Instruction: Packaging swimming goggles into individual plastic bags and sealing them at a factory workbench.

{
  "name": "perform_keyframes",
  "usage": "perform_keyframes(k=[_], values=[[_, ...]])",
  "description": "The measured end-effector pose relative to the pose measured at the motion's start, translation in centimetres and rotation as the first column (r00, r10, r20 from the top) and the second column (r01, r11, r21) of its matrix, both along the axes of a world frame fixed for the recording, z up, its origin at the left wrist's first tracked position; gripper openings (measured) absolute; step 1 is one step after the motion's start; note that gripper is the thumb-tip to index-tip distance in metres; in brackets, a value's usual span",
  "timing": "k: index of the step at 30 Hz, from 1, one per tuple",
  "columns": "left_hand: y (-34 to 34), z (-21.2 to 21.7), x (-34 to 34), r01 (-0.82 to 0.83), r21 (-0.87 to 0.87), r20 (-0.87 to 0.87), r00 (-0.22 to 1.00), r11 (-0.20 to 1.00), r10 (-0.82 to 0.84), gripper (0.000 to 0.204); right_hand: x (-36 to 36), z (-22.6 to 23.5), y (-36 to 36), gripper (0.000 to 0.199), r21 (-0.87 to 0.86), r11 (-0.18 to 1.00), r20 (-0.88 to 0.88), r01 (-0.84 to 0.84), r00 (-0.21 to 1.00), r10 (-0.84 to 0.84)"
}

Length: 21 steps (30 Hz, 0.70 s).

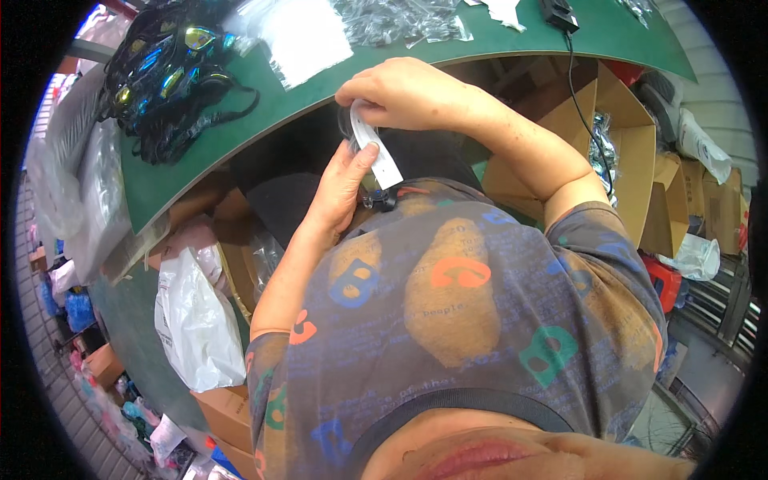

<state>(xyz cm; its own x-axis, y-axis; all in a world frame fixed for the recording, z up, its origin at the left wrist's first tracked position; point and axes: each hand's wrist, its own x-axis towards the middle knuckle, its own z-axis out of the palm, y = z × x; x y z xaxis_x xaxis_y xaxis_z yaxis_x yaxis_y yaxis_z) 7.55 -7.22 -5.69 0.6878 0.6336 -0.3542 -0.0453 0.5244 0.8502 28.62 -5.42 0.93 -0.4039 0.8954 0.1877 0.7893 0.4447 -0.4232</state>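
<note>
Between my hands, close to my chest, is a bent white strip, looking like paper or thin card. My left hand is closed with its thumb pressed on the strip's middle. My right hand curls over the strip's upper end with fingers bent and pinched together. A small dark, shiny piece shows below the strip, beside my left hand; I cannot make out its kind. On the table's left lies a heap of black goggles with straps and shiny yellow-blue lenses.
The green table curves ahead of me, bearing a white sheet, several small clear bags and a black box with a hanging cable. An open carton stands right; a white plastic bag sits left.
</note>
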Motion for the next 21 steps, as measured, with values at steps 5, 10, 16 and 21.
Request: perform_keyframes(k=[5,10,16,21], values=[[0.0,0.8,-0.4,0.003,-0.156,0.077,0.997,0.988,0.009,0.046,0.1,-1.0,-0.3,0.03,0.118,0.991,-0.1,0.057,0.994,-0.045],[1.3,3.4,-3.0,0.07,-0.271,0.333,0.943,0.96,0.025,0.055,-0.8,-2.2,-2.8,0.045,-0.034,0.952,-0.693,0.304,0.679,-0.242],[1.7,6.0,-5.2,0.062,-0.195,0.452,0.891,0.979,0.034,0.062,-5.4,-6.4,-3.9,0.074,-0.429,0.658,-0.839,-0.619,0.004,-0.543],[3.3,6.6,-7.8,-0.175,-0.031,0.307,0.935,0.984,0.176,0.062,-3.3,-5.7,-3.8,0.04,-0.449,0.419,-0.695,-0.789,0.014,-0.719]])
